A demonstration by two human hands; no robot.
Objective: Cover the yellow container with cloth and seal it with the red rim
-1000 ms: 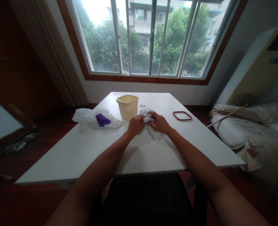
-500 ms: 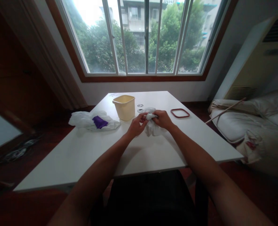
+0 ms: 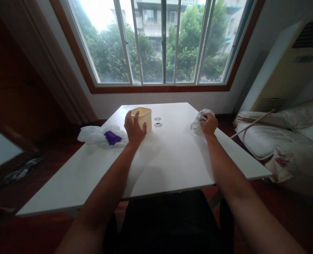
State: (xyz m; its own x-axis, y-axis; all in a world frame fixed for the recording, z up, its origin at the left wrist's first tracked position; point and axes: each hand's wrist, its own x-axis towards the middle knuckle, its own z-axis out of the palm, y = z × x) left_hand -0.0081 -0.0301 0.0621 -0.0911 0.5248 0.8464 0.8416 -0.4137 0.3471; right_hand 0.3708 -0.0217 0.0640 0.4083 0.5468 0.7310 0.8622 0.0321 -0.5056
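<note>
My left hand [image 3: 135, 129] is open, its fingers spread at the near left side of a cream plastic bin [image 3: 145, 119]. Whether the fingertips touch the bin I cannot tell. On the right, my right hand [image 3: 208, 124] is closed around a bunched white plastic bag [image 3: 198, 122], which hangs over the right part of the table. Left of the bin lies a crumpled clear-white plastic bag [image 3: 90, 135] with a purple piece [image 3: 112, 137] on it. The red square ring is hidden behind my right hand and the bag.
The white table [image 3: 169, 162] has two round metal fittings [image 3: 158, 124] set in its top. Beyond its right edge stand a pale sofa [image 3: 262, 130] with a thin stick [image 3: 251, 124] and a floor air conditioner [image 3: 283, 74]. A window is behind the table.
My hands have parted. The right one has carried the white bag to the right, over where the red ring lay. The left one has let go and moved left to the bin.
</note>
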